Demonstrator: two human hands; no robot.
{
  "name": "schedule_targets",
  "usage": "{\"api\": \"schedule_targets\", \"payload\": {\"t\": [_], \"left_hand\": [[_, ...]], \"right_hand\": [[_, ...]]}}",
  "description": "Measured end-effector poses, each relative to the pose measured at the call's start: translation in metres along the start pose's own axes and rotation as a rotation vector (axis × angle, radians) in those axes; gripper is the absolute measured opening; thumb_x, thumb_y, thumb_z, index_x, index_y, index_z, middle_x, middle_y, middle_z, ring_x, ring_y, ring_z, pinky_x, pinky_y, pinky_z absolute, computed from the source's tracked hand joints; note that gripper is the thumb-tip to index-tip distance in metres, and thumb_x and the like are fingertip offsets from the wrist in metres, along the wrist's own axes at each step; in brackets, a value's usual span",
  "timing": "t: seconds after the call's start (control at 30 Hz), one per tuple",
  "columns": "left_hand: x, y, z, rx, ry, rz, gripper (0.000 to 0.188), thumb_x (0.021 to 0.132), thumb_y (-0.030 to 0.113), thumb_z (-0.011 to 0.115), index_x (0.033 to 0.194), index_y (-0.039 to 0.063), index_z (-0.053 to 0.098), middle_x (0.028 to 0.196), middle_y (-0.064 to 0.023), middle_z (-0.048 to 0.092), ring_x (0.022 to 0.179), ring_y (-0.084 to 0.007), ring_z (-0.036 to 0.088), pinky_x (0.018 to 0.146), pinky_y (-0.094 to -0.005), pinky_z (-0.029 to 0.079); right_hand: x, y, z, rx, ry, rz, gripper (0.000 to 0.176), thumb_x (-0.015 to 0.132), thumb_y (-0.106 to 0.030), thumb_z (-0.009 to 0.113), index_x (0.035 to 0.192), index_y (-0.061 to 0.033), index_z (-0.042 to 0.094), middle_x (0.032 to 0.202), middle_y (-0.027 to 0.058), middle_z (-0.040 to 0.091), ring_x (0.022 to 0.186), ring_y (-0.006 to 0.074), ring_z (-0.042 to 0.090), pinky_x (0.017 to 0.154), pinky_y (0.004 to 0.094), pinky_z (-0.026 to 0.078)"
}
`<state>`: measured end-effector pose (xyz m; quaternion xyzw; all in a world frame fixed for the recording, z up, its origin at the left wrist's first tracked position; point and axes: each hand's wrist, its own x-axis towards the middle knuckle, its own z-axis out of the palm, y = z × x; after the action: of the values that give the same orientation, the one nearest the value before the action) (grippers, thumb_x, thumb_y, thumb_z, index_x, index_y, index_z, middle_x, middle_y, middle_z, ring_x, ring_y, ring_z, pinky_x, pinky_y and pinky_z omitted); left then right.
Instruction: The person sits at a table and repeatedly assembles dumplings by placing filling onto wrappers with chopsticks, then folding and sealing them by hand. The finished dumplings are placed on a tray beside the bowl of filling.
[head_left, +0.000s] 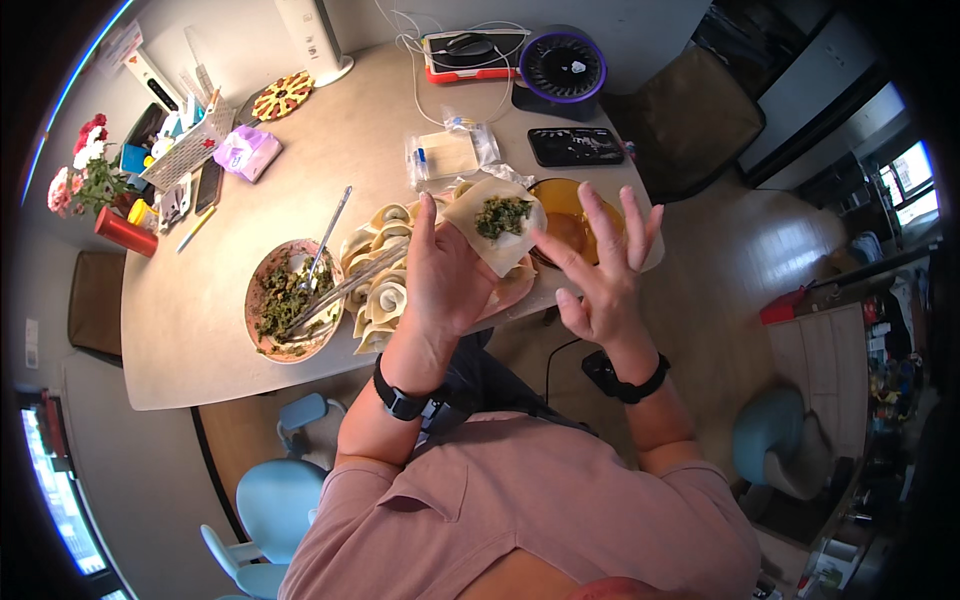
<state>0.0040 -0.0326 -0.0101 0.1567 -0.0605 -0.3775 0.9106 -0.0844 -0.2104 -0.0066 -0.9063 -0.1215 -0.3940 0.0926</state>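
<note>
On my left hand (450, 289) lies a thin, pale dough wrapper (501, 259), steadied by the fingers under it. A mound of chopped green filling (501, 216) sits in its middle. My right hand (611, 281) has its fingers spread, the index fingertip at the wrapper's right edge; whether it touches is unclear. Behind that hand is an amber glass bowl (556, 196), partly hidden. Several folded dumplings (388, 298) crowd a tray beside and behind my left hand. Further left, a bowl (250, 304) of green filling holds a metal-handled spoon (330, 229) and a pair of chopsticks (358, 280).
Beyond the dumplings lie a plastic bag of square wrappers (448, 154) and a black phone (576, 147). A round purple-rimmed black device (562, 67) stands at the back right. Tissues (246, 152), a white basket (191, 150) and flowers (90, 161) occupy the left. A blue chair (277, 510) stands below.
</note>
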Motion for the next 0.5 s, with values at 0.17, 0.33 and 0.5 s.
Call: {"api": "schedule_targets", "payload": {"t": [0.17, 0.33, 0.5], "left_hand": [[0.0, -0.001, 0.003, 0.034, -0.012, 0.005, 0.073, 0.103, 0.057, 0.025, 0.147, 0.0, 0.035, 0.145, -0.0197, 0.046, 0.135, -0.0347, 0.045, 0.114, -0.0495, 0.034], [0.002, -0.004, 0.004, 0.116, 0.024, 0.019, 0.079, 0.099, 0.065, 0.028, 0.145, 0.002, 0.038, 0.141, -0.0161, 0.051, 0.129, -0.0324, 0.051, 0.106, -0.0468, 0.04], [0.0, -0.003, 0.008, 0.053, 0.06, -0.092, 0.074, 0.101, 0.06, 0.029, 0.146, 0.002, 0.038, 0.145, -0.0188, 0.047, 0.133, -0.0348, 0.047, 0.111, -0.0518, 0.036]], "right_hand": [[-0.002, 0.004, -0.003, -0.024, -0.028, 0.028, 0.047, 0.091, -0.045, 0.042, 0.119, -0.0228, 0.072, 0.153, 0.0129, 0.04, 0.145, 0.0391, 0.023, 0.117, 0.0608, -0.001], [-0.002, -0.015, 0.001, 0.088, -0.056, -0.035, 0.045, 0.089, -0.045, 0.045, 0.113, -0.0205, 0.074, 0.152, 0.0132, 0.043, 0.145, 0.0376, 0.026, 0.117, 0.0619, -0.001], [0.014, -0.004, -0.01, 0.208, -0.006, 0.064, 0.046, 0.089, -0.037, 0.047, 0.12, -0.0116, 0.07, 0.149, 0.018, 0.043, 0.143, 0.0386, 0.028, 0.119, 0.0561, 0.009]]}}
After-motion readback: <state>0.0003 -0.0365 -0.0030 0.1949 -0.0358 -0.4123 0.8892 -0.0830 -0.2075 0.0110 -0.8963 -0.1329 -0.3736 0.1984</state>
